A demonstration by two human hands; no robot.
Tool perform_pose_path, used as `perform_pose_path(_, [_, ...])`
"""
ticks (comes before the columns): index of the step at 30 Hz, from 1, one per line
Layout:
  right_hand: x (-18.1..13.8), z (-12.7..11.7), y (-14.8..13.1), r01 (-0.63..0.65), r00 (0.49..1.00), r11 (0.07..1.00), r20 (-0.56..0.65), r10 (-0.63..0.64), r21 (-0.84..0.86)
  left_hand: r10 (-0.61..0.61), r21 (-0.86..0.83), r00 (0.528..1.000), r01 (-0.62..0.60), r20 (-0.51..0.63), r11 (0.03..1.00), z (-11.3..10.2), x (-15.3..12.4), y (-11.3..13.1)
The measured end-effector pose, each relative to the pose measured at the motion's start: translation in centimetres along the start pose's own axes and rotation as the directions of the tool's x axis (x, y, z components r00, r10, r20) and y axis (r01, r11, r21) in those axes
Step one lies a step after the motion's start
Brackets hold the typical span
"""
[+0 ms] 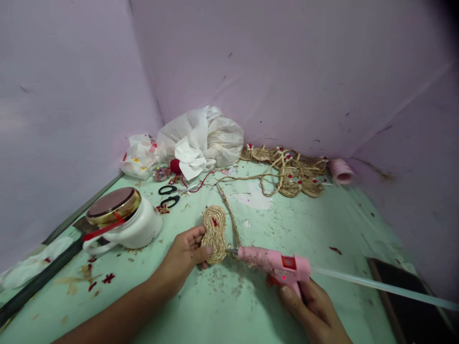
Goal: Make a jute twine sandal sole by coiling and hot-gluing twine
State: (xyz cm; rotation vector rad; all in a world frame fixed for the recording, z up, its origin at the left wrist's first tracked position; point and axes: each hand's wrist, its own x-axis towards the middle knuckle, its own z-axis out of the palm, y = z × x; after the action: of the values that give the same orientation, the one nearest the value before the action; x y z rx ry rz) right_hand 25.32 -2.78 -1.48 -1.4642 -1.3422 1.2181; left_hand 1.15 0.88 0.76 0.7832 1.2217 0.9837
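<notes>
My left hand (182,260) pinches the near end of a peanut-shaped coil of jute rope (214,233) that lies flat on the green table (222,306). A loose strand of jute (229,210) runs from the coil toward the back. My right hand (315,310) is closed round the grip of a pink glue gun (276,265). The gun's metal tip touches the coil's right edge. A clear glue stick (380,285) sticks out of the gun's back, pointing right.
A white mug with a gold-rimmed lid (124,220) stands at the left. Black scissors (170,195), plastic bags (201,138), a pile of jute pieces (290,169) and a pink spool (340,171) lie at the back. A dark tray (405,306) sits at the right.
</notes>
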Motion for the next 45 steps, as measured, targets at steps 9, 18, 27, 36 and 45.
perform_pose_path(9, [-0.13,-0.24,0.32,0.012,1.000,0.998,0.017,-0.011,-0.063,0.011,0.013,1.000,-0.011,0.001,1.000,-0.14,-0.02,-0.11])
perform_pose_path(18, [-0.10,-0.15,0.17,0.015,1.000,0.997,0.023,-0.013,-0.077,0.021,0.016,1.000,-0.021,0.020,1.000,-0.32,0.23,-0.38])
perform_pose_path(27, [-0.13,-0.06,0.08,0.023,0.999,0.994,-0.026,-0.026,-0.109,0.007,0.025,1.000,-0.007,0.006,1.000,-0.14,-0.02,-0.25])
perform_pose_path(36, [-0.06,-0.06,-0.30,0.021,1.000,0.998,0.003,-0.021,-0.055,0.011,0.021,1.000,-0.011,0.011,1.000,-0.24,0.09,-0.30])
perform_pose_path(45, [-0.03,0.03,-0.22,0.012,1.000,0.998,-0.017,-0.013,-0.058,0.021,0.034,0.998,-0.023,0.067,0.999,-0.71,0.28,-0.84])
